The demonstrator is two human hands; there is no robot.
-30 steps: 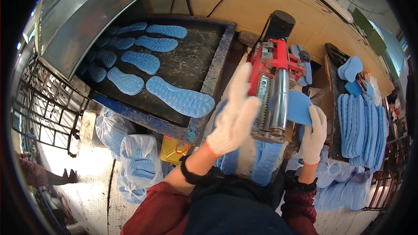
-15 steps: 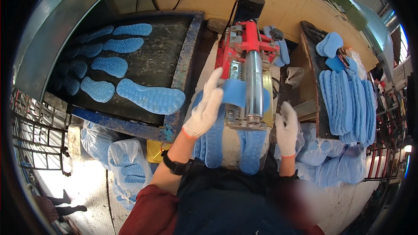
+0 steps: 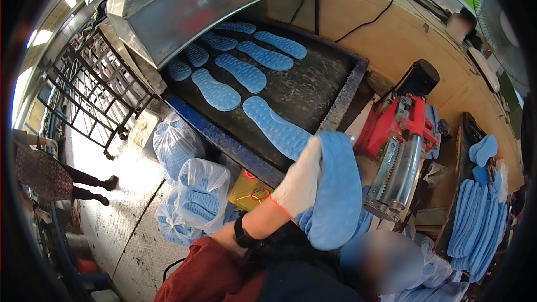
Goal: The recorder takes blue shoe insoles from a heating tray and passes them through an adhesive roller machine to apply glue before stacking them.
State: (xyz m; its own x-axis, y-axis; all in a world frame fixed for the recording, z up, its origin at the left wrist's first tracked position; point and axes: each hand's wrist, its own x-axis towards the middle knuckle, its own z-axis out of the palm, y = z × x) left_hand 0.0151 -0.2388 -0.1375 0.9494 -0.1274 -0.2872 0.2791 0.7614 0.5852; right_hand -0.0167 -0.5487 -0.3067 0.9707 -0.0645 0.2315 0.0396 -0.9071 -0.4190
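My left hand (image 3: 299, 182), in a white knitted glove with an orange cuff edge, is closed around a blue insole (image 3: 338, 207). The insole hangs bent over near my lap, and its body hides part of my fingers. Just right of it stands a red machine (image 3: 414, 114) with a shiny steel roller (image 3: 404, 176) and a toothed metal strip. Beyond my hand, several bumpy blue insoles (image 3: 277, 128) lie spread on a dark conveyor belt (image 3: 313, 92). I cannot see my right hand; a blurred patch covers the lower right of my lap.
A blue metal frame edge (image 3: 210, 128) borders the belt, under a steel hood (image 3: 212, 0). Clear bags of insoles (image 3: 204, 190) stand on the floor beside a yellow container (image 3: 249, 190). Stacked insoles (image 3: 475, 218) fill a board at right. Another person's legs (image 3: 89, 184) show at far left.
The view has swung left toward the belt. My left hand has come away from the machine and now holds an insole. My right hand, open beside the machine before, has left view.
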